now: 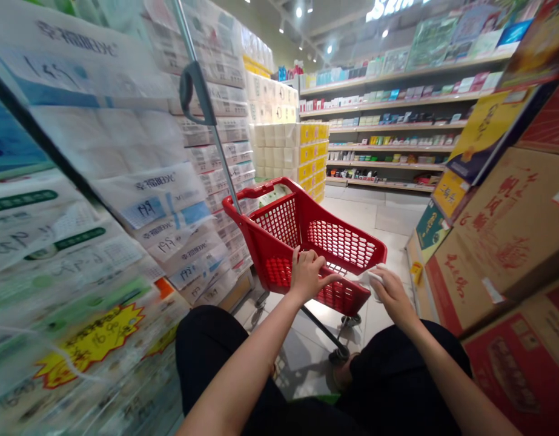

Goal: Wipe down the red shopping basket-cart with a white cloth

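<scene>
White and thin, a wipe or tissue (366,278) is pinched in the grip of the right hand (392,295), right of the frame's centre, at the lower-right end of a red shopping cart's near rim; whether it presses on the plastic is hard to tell. The left hand (307,275) is looser: its bent fingers rest on that rim near the middle of the frame, the thumb stretched away towards the wipe or tissue. The red shopping cart (271,260) lies just beyond both hands, its long axis slanting from centre left down to lower right, so the right hand is nearer its narrower end and the left hand nearer its middle. Its sides are glossy plastic lattice, and a metal pole (223,158) rises from its left end to a grey handle (203,91) at upper left. Below stand dark wheels (339,353) on pale floor tiles (374,216). Wrapped paper packs (163,209) fill the left, stocked shelves (383,127) the upper right, and cardboard boxes (501,242) the right edge.
</scene>
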`<state>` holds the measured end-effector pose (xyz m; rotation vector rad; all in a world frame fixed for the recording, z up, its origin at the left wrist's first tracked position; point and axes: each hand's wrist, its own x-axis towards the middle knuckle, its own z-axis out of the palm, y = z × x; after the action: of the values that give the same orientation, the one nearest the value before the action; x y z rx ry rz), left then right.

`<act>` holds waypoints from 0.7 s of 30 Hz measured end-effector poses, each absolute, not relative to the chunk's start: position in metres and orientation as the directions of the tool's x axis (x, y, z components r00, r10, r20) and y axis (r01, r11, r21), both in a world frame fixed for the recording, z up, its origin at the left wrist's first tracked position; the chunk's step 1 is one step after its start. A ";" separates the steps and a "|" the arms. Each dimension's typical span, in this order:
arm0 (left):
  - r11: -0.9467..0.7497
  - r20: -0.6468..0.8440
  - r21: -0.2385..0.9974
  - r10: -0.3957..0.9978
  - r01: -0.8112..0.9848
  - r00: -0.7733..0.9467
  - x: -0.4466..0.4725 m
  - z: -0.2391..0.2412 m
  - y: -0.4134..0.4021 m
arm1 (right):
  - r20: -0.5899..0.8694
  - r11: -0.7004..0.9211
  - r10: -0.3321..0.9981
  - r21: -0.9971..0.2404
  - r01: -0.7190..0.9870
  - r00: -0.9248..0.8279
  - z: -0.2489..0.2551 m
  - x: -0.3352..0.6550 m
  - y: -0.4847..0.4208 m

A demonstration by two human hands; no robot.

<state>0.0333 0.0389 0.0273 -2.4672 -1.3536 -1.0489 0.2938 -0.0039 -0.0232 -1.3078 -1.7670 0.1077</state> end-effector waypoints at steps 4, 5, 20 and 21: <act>-0.581 0.624 0.195 0.695 0.791 0.357 0.033 0.028 0.037 | 0.579 0.426 0.815 -0.569 0.703 -0.026 -0.018 0.321 0.023; -0.584 0.621 0.192 0.695 0.788 0.363 0.033 0.028 0.036 | 0.584 0.424 0.812 -0.569 0.704 -0.018 -0.018 0.325 0.028; -0.571 0.610 0.164 0.699 0.804 0.372 0.036 0.029 0.040 | 0.620 0.243 0.779 -0.435 0.867 0.093 0.016 0.246 -0.036; -0.569 0.610 0.159 0.699 0.807 0.373 0.037 0.029 0.040 | 0.614 0.237 0.785 -0.417 0.877 0.080 0.021 0.239 -0.038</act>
<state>0.0366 0.0399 0.0292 -2.4612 -1.3641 -0.9675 0.2392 -0.0382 0.0212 -1.5547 -1.7076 -0.1446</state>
